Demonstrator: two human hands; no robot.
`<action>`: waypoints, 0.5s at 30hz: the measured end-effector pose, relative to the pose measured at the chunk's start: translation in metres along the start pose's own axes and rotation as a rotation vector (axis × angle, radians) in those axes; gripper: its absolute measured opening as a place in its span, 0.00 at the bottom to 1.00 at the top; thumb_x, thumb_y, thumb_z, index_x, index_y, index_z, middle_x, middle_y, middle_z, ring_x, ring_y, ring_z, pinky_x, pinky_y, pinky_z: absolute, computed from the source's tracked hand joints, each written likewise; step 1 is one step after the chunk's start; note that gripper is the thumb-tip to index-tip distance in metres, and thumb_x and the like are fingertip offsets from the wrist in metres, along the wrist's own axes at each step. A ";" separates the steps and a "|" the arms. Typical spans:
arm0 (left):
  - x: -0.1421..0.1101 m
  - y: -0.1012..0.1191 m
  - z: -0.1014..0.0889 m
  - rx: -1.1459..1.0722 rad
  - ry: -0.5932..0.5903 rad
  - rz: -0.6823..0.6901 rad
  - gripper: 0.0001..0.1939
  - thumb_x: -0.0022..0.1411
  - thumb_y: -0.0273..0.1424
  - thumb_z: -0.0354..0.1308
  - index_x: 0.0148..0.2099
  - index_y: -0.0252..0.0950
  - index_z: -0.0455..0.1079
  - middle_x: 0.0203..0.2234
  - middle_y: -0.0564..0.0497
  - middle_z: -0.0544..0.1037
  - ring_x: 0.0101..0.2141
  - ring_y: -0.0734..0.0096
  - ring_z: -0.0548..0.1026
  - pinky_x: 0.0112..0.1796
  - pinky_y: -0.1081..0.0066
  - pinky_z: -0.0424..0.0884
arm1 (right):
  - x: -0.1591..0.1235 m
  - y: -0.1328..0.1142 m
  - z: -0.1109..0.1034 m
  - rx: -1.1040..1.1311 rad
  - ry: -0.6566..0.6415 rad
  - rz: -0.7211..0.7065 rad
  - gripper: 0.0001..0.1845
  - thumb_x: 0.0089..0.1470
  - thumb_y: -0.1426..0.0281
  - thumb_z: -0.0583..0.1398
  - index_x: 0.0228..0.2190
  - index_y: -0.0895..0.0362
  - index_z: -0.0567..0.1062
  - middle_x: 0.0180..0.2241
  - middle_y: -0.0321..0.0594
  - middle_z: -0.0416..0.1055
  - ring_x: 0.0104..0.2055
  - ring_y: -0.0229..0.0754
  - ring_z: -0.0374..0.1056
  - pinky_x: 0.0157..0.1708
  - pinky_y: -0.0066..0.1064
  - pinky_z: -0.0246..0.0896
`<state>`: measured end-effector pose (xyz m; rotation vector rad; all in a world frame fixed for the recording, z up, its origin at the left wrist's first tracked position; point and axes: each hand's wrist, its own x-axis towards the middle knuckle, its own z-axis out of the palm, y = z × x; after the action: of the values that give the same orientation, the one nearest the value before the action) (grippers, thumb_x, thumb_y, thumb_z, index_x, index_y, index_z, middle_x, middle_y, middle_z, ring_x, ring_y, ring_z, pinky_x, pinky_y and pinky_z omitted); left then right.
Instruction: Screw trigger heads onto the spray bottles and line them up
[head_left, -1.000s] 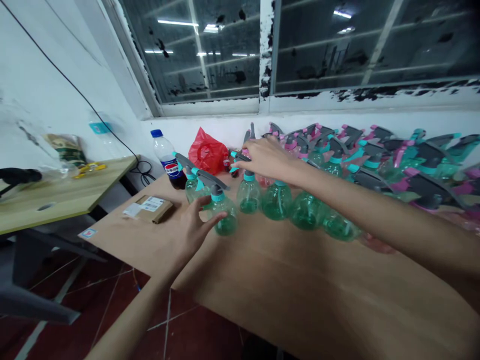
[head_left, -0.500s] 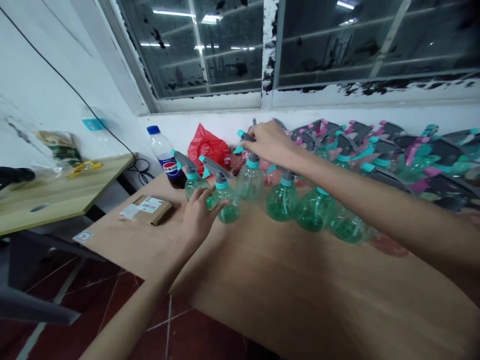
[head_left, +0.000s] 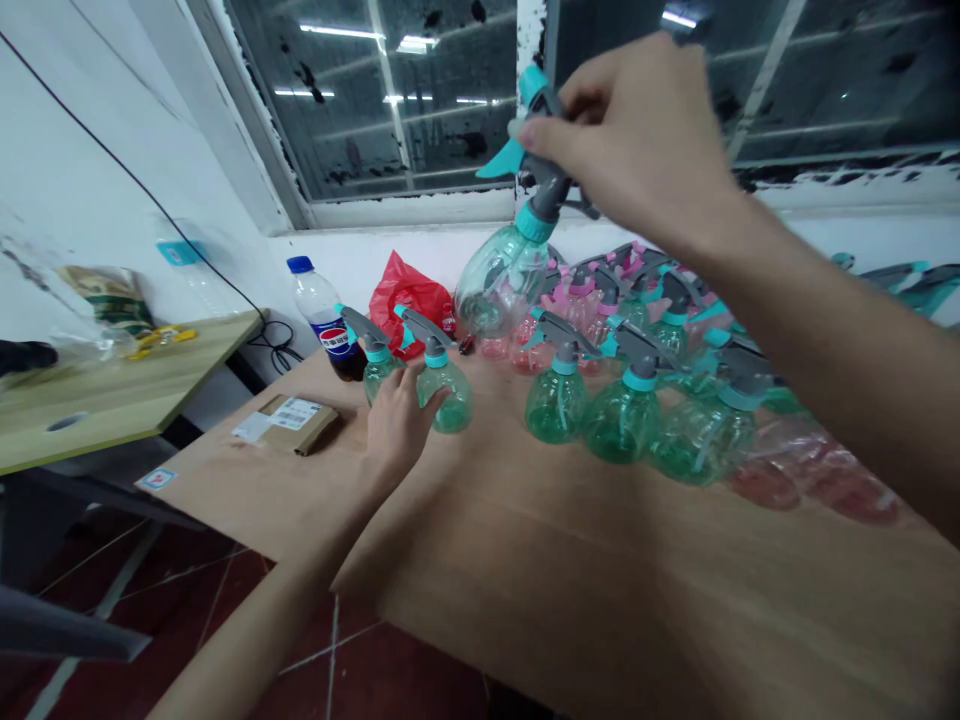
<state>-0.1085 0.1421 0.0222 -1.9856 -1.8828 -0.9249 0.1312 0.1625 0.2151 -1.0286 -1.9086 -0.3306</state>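
My right hand (head_left: 637, 140) grips the grey and teal spray head of a clear green spray bottle (head_left: 501, 268). That bottle hangs tilted in front of the window, its base above the table. Lower left, my left hand (head_left: 399, 420) is open, thumb spread from the fingers, beside two upright green spray bottles. It partly covers the left bottle (head_left: 379, 368); the right one (head_left: 446, 400) stands by the thumb. Whether the fingers touch either bottle is unclear. Several green spray bottles (head_left: 556, 405) stand in a row to the right, with pink ones (head_left: 577, 305) behind.
A cola bottle (head_left: 326, 325) with a blue cap and a red plastic bag (head_left: 405, 300) stand near the wall. A flat cardboard parcel (head_left: 296, 422) lies on the brown table (head_left: 525, 580). To the left is a second table (head_left: 142, 395) with a black cable beside it.
My right hand has lifted a green spray bottle off the table, upward and towards me, tilting it. My left hand has barely moved.
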 end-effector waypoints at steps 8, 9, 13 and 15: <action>0.005 -0.005 -0.005 0.053 -0.001 -0.030 0.19 0.61 0.43 0.57 0.49 0.37 0.68 0.42 0.43 0.73 0.41 0.53 0.74 0.36 0.62 0.71 | -0.072 -0.020 -0.064 -0.042 -0.276 -0.098 0.21 0.55 0.50 0.52 0.22 0.47 0.75 0.17 0.34 0.67 0.15 0.35 0.59 0.15 0.34 0.45; 0.005 -0.004 -0.006 0.055 -0.003 -0.029 0.19 0.61 0.42 0.57 0.50 0.37 0.67 0.42 0.43 0.73 0.41 0.53 0.74 0.36 0.62 0.71 | -0.084 -0.018 -0.065 0.026 -0.370 -0.123 0.20 0.55 0.51 0.53 0.20 0.47 0.73 0.14 0.34 0.65 0.13 0.35 0.56 0.14 0.35 0.46; 0.003 0.002 -0.005 0.057 -0.010 -0.026 0.18 0.61 0.40 0.57 0.51 0.36 0.67 0.43 0.43 0.73 0.40 0.54 0.75 0.37 0.61 0.71 | -0.130 -0.003 -0.062 0.077 -0.543 -0.063 0.15 0.55 0.57 0.56 0.21 0.49 0.70 0.20 0.35 0.70 0.22 0.41 0.64 0.22 0.36 0.53; 0.002 0.004 -0.003 0.055 -0.005 -0.030 0.18 0.62 0.40 0.56 0.51 0.36 0.67 0.44 0.42 0.73 0.40 0.54 0.75 0.38 0.61 0.70 | -0.146 0.007 -0.058 0.047 -0.604 0.001 0.14 0.56 0.56 0.55 0.24 0.49 0.72 0.23 0.35 0.71 0.26 0.44 0.67 0.23 0.35 0.53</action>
<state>-0.1057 0.1416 0.0273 -1.9351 -1.9249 -0.8674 0.2050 0.0564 0.1264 -1.1865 -2.4339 0.0393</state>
